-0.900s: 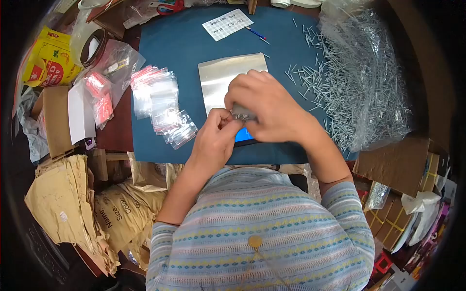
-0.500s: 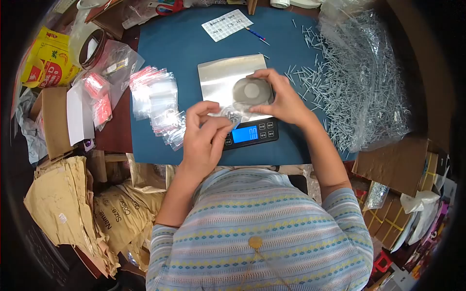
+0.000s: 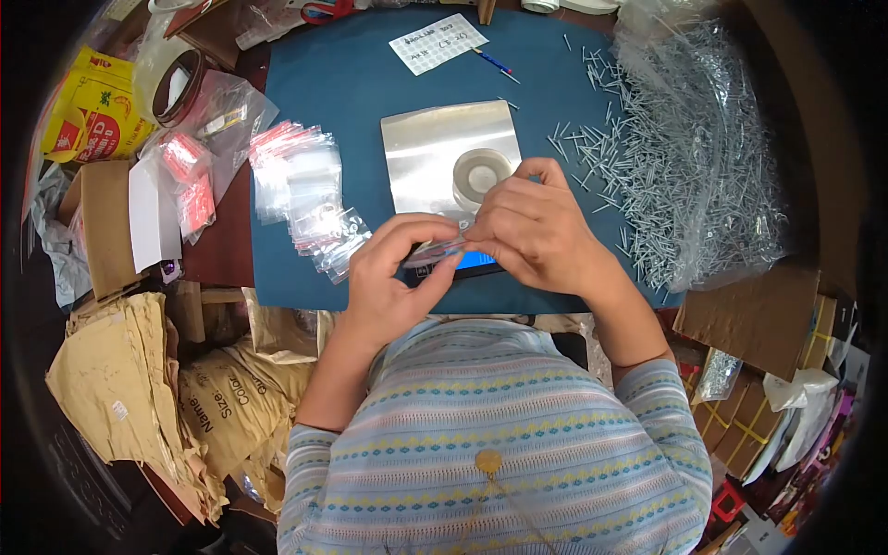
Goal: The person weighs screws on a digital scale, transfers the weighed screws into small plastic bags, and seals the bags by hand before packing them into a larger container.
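A small clear zip bag (image 3: 431, 251) is pinched between my two hands in front of the scale's display; its contents are mostly hidden by my fingers. My left hand (image 3: 388, 270) grips the bag's left part between thumb and fingers. At its other end, the closed fingers of my right hand (image 3: 538, 231) pinch the edge. Just beyond them, a round translucent dish (image 3: 482, 173) sits on the steel plate of the digital scale (image 3: 416, 148). My hands partly cover the lit blue display (image 3: 476, 260).
Loose screws (image 3: 638, 185) lie heaped on the right, partly under a large plastic bag (image 3: 731, 139). Overlapping clear zip bags (image 3: 314, 185) are spread on the left. Behind the scale are a sticker sheet (image 3: 438, 43) and a pen (image 3: 495, 64). A cardboard box (image 3: 106, 231) stands far left.
My right hand has let go of the round dish, leaving it on the scale, and has come down to the zip bag. My left hand has shifted slightly and still holds the bag.
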`<state>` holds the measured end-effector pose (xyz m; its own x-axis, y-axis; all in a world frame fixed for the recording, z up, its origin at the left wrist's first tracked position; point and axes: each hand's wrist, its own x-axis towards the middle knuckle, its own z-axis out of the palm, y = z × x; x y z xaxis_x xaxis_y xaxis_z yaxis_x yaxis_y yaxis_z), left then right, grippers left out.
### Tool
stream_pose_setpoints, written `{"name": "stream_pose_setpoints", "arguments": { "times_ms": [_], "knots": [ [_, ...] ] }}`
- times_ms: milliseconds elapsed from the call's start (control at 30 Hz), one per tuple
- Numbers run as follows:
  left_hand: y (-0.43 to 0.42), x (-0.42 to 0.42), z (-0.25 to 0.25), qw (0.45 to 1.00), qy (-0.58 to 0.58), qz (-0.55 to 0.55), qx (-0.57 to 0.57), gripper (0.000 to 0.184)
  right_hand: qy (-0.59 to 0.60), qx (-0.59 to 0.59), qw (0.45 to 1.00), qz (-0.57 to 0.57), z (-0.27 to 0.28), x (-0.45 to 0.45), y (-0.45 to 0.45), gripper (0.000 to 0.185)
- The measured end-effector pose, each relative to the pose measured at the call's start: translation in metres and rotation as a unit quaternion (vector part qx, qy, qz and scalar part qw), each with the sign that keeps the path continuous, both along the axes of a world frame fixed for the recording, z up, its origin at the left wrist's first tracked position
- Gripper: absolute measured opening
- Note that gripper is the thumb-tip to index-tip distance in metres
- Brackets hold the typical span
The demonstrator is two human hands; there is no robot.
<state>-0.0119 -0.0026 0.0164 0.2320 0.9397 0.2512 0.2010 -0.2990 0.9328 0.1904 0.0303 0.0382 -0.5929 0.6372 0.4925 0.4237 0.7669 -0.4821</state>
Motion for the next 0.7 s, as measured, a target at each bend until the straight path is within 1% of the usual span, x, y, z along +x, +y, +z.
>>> {"name": "stream_pose_setpoints", "arguments": {
  "times_ms": [67, 167, 267, 367, 400, 500, 600, 667, 700],
  "knots": [
    [0.000, 0.000, 0.003, 1.000, 0.005, -0.006, -0.020, 0.017, 0.012, 0.001, 1.000, -0.003, -0.002, 0.000, -0.001, 0.012],
    [-0.001, 0.000, 0.010, 0.995, -0.007, -0.015, -0.099, 0.010, 0.024, -0.003, 1.000, 0.000, -0.003, -0.003, -0.003, 0.016],
    [-0.001, 0.000, 0.018, 0.994, 0.042, -0.030, -0.097, 0.007, 0.023, 0.006, 1.000, 0.009, -0.002, -0.005, -0.005, 0.019],
    [-0.002, -0.004, 0.012, 0.997, -0.005, -0.044, -0.057, 0.006, 0.023, 0.032, 0.999, -0.001, 0.002, 0.002, -0.006, 0.020],
    [-0.002, -0.009, 0.011, 0.998, -0.006, -0.030, -0.061, 0.006, 0.023, 0.043, 0.999, -0.007, 0.003, 0.004, -0.006, 0.020],
    [0.000, -0.021, 0.010, 0.997, -0.017, 0.001, -0.074, 0.006, 0.040, -0.001, 0.999, -0.012, 0.001, 0.009, -0.006, 0.017],
    [-0.004, -0.034, 0.020, 0.996, 0.019, -0.016, -0.086, 0.006, 0.063, -0.115, 0.991, 0.009, -0.005, 0.015, -0.001, 0.010],
    [-0.009, -0.053, 0.033, 0.993, 0.073, -0.008, -0.095, 0.007, 0.066, -0.186, 0.978, -0.061, -0.018, 0.032, 0.010, 0.016],
    [-0.011, -0.069, 0.035, 0.989, 0.125, 0.004, -0.083, 0.007, 0.086, -0.178, 0.973, -0.116, -0.031, 0.042, 0.020, 0.027]
  ]
}}
